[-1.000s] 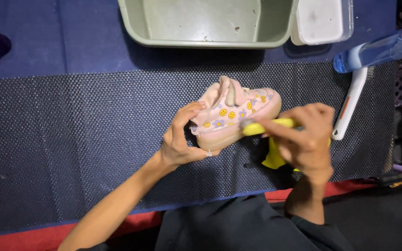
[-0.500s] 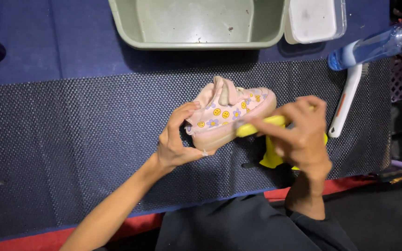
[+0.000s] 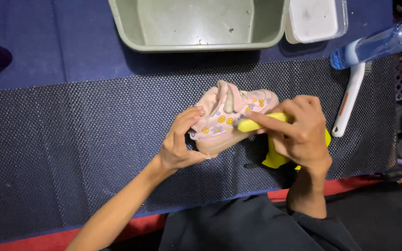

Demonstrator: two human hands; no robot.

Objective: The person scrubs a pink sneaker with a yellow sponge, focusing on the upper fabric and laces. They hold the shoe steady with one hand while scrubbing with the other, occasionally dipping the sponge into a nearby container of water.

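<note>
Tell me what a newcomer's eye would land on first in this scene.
First, the small pink shoe with yellow smiley prints, mid-frame over the dark mesh mat, gripped at its near end by the left hand. The right hand presses a bright yellow tool against the shoe's side, with more yellow showing beneath that hand. Beyond them sits a pale green basin, and a white brush lies at the right.

I see a grey-green plastic tub (image 3: 131, 28) at the top edge, with a white lidded container (image 3: 315, 18) just beside it. A clear blue spray bottle (image 3: 373, 46) lies at right, near a white-handled brush (image 3: 348, 100). A dark textured mat (image 3: 70, 139) covers the bench.
</note>
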